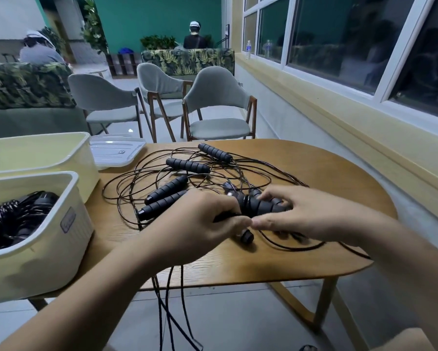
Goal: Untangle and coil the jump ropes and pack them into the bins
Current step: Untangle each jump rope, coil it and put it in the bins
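Jump ropes [187, 166] on table [326, 173], right of near bin [48, 249].

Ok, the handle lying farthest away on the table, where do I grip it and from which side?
Take the farthest handle around the middle of its ribbed foam shaft, coming down from above with fingers across its width. It lies flat, slanting far-left to near-right, and cords crowd its right end.

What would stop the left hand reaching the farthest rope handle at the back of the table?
Probably little: yes, once freed. The left hand now grips the held handles with the right hand; only loose cord loops lie before the farthest handle.
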The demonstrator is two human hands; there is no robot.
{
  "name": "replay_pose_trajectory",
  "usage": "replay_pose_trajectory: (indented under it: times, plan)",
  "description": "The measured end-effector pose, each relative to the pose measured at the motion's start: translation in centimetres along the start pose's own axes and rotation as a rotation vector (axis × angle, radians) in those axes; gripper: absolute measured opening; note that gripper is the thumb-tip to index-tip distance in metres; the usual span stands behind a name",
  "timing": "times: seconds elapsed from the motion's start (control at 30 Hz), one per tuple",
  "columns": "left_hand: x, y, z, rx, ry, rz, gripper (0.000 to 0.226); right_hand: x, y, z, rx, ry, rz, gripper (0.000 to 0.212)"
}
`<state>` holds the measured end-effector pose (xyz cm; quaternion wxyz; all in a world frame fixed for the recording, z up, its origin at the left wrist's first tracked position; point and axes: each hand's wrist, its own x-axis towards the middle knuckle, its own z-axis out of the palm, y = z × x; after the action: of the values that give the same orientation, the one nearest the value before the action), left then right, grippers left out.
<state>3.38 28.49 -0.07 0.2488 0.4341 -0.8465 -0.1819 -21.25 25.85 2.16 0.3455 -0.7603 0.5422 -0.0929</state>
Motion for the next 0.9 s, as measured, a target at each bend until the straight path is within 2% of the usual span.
replay_pose_trajectory:
  times: [0.13,0.27,0.4,0.57,0.67,0.8,0.9]
  plan:
    - [-0.1,-0.6,-0.9,-0.191,-0.027,-0.021,0.017,-0.1,-0.4,0.8,0.0,-0.216,0.003,0.045]
    - [-0.1,-1.8,-1.2,-0.438,-0.072,-0.013,0.029,-0.5,-1.1,1.3,0.07,-0.37,-0.024,0.036]
    - [0.1,-2.4,-0.5,-0.624,-0.119,-0.007,0.041,-1.4,-1.9,1.1,0.13,-0.488,-0.13,0.046]
    - [0.3,-1.8,0.6,-0.817,-0.155,-0.025,0.038,-2.2,-2.1,0.1,0.295,-0.484,-0.262,0.031]
    - [0.5,-2.2,1.1,-0.855,-0.114,-0.069,0.027,-2.2,-1.5,-0.2,0.413,-0.472,-0.29,0.042]
    - [0.3,-3.2,1.9,-0.777,-0.065,-0.187,0.009,-1.6,-1.7,-0.7,0.645,-0.484,-0.303,0.055]
    - [0.2,-1.1,2.4,-0.861,-0.095,-0.209,0.043,-1.4,-1.5,-1.5,0.83,-0.384,-0.316,0.062]
